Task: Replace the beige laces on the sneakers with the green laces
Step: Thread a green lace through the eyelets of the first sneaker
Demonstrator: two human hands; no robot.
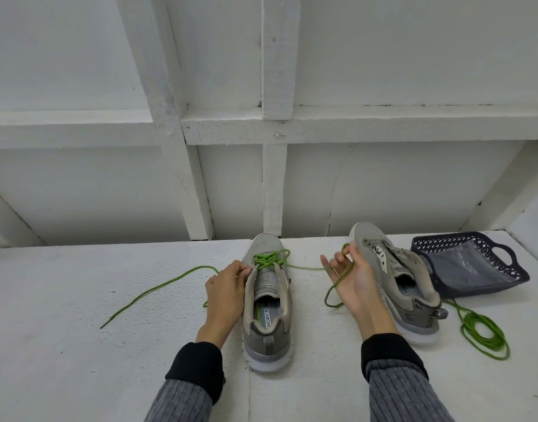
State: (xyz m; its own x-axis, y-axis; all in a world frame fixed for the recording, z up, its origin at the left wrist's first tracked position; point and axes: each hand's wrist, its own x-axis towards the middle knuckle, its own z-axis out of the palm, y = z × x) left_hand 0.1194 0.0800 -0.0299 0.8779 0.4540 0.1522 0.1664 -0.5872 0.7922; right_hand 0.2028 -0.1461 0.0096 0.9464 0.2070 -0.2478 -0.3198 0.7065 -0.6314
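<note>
Green lace (270, 259): limp, light cord; right hand (351, 280) fingers pinching its end, left hand (228, 287) gripping sneaker (266, 303) collar.

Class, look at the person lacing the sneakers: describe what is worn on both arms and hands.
Both forearms wear grey ribbed knit sleeves, each ending in a plain black cuff at the wrist. The left hand and the right hand are bare: no gloves, rings or watch show.
</note>
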